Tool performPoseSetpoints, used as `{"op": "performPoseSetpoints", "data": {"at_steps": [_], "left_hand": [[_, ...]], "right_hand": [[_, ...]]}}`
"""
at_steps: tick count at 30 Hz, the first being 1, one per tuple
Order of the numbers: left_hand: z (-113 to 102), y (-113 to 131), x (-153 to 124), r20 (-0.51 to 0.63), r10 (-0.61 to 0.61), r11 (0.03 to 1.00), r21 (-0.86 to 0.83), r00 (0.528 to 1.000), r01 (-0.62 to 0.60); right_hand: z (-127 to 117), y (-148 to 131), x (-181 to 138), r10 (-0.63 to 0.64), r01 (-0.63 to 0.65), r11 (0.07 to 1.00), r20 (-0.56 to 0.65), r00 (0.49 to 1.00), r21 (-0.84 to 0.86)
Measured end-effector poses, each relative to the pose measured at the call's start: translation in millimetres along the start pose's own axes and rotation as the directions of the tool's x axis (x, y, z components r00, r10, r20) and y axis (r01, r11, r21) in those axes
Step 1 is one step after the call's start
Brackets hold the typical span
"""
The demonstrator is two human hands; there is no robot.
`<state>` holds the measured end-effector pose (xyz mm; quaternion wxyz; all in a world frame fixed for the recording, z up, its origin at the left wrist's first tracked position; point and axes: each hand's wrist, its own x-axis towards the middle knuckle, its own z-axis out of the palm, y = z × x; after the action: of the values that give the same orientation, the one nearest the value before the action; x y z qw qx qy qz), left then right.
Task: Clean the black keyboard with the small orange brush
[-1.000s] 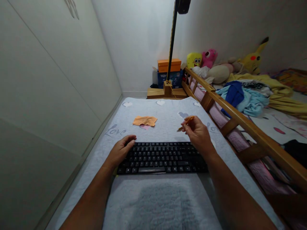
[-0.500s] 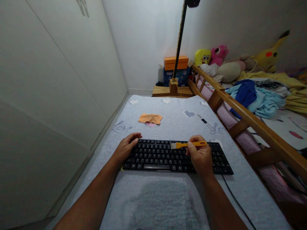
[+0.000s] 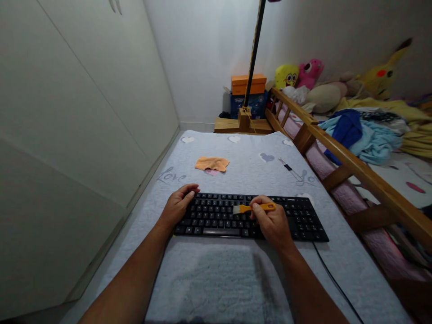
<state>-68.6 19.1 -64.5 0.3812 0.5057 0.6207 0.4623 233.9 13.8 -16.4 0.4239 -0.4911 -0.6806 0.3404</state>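
A black keyboard (image 3: 216, 223) lies flat across the pale blue bed cover (image 3: 216, 265), its cable leaving at the lower right. My left hand (image 3: 178, 203) grips the keyboard's left end, thumb over the top edge and the other fingers round the far side. In my right hand (image 3: 270, 220) is a small brush (image 3: 248, 209) with a yellow handle and pale bristles. The bristles point left over the middle keys; whether they touch is hard to tell. My right hand hides some keys to the right of centre.
Beyond the keyboard lie an orange cloth (image 3: 212, 164) and a thin wire-like tool with a black band (image 3: 288, 167). A wooden bed rail (image 3: 364, 173) runs along the right. White cabinet doors (image 3: 84, 135) stand at the left. A dark pole (image 3: 254, 54) rises from a wooden base at the back.
My right hand has moved left along the keyboard with the brush, and the bristles are now farther left and slightly nearer me. My left hand stays on the keyboard's left end.
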Motion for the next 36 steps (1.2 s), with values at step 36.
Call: {"op": "performPoseSetpoints", "data": {"at_steps": [36], "left_hand": [[-5,-2,0,-0.207,-0.053,0.993,0.095,0.977,0.074]], "right_hand": [[-43,17,3,-0.002,-0.106,0.967,-0.419,0.908,-0.234]]}}
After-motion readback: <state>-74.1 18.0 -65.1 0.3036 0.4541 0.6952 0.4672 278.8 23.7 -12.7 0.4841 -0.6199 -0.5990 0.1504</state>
